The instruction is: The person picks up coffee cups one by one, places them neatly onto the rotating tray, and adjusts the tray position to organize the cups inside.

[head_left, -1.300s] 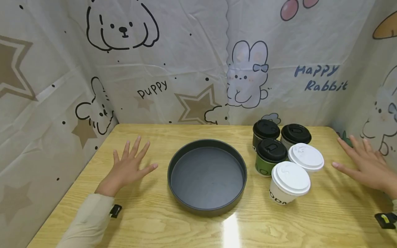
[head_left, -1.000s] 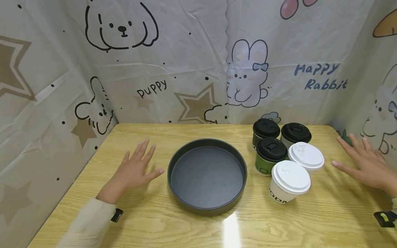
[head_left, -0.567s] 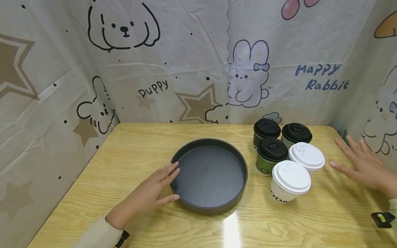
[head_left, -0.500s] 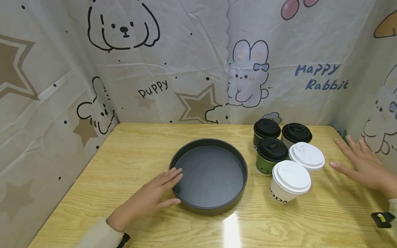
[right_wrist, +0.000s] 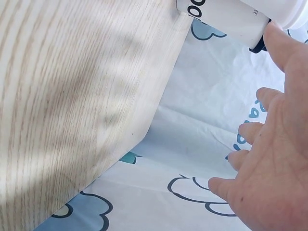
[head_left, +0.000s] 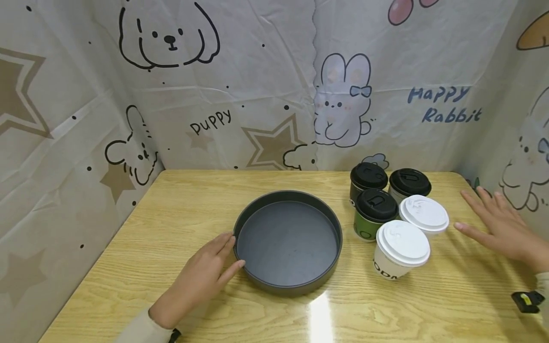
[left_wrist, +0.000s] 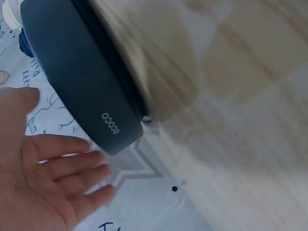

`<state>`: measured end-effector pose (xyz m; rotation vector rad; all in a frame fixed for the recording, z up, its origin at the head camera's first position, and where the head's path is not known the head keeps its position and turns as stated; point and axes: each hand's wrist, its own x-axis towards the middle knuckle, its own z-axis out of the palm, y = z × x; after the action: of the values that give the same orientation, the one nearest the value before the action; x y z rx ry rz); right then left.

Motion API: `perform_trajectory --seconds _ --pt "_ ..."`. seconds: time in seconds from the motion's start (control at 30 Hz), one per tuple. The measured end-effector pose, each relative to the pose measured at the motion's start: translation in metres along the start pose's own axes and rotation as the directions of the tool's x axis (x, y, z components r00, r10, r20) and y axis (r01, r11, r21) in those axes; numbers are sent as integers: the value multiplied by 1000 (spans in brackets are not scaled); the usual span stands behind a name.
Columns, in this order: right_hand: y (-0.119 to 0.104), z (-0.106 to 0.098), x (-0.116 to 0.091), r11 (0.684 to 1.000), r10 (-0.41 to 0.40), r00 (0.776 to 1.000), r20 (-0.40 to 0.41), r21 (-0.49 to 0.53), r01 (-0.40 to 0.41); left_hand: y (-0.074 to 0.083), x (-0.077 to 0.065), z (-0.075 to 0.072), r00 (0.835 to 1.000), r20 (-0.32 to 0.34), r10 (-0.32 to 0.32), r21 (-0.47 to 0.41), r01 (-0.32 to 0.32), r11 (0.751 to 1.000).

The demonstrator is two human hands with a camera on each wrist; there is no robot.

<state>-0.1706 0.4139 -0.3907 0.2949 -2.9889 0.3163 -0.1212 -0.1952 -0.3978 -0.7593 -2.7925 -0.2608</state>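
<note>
A round dark grey cake pan lies flat on the table, its inside bare. Along its left rim is my left hand, fingertips right at the wall and thumb at the front-left edge. Seen from the left wrist, the fingers of that hand are nearly straight beside the pan's side wall. My right hand is held with spread fingers right of the lidded paper cups, nearest a white-lidded cup. The right wrist view shows the same hand with nothing in it.
Right of the pan stand the other cups: a front white-lidded one, a green one with a black lid, and two more black-lidded ones behind. Printed cloth walls off the wooden table at the back and sides.
My left hand has moved right from beside the pan, passed over its left rim, then drawn back slightly to the outer wall. The right hand has shifted only a little; pan and cups stay put.
</note>
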Motion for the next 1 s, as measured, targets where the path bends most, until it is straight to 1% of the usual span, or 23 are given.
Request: perform_trajectory --seconds 0.07,0.13,0.23,0.33,0.47,0.53,0.63,0.83,1.0 --pt "0 0 0 1000 1 1000 7 3 -1 0 1 -1 999 4 -36 12 36 999" --pt "0 0 0 1000 2 1000 12 7 -2 0 2 -2 997 29 -73 -3 73 997" --pt "0 1 1 1000 4 1000 19 16 -4 2 4 -3 987 108 -123 -84 132 988" --pt "-1 1 1 1000 10 1000 25 23 -11 3 6 -3 966 213 -145 -188 186 964" --pt "-2 1 1 999 15 999 32 37 -16 2 7 -2 942 313 -123 -295 219 930" --pt "-3 1 1 999 12 999 35 44 -13 1 7 -2 934 341 -107 -344 230 910" --pt "-2 1 1 999 2 999 38 48 -4 -1 9 -1 927 365 -84 -410 241 880" --pt "-1 1 1 999 -20 1000 8 48 20 -5 10 2 909 410 -70 -460 273 845" --pt "-3 0 2 999 -9 1000 -3 47 9 -8 11 4 901 430 -54 -507 291 811"
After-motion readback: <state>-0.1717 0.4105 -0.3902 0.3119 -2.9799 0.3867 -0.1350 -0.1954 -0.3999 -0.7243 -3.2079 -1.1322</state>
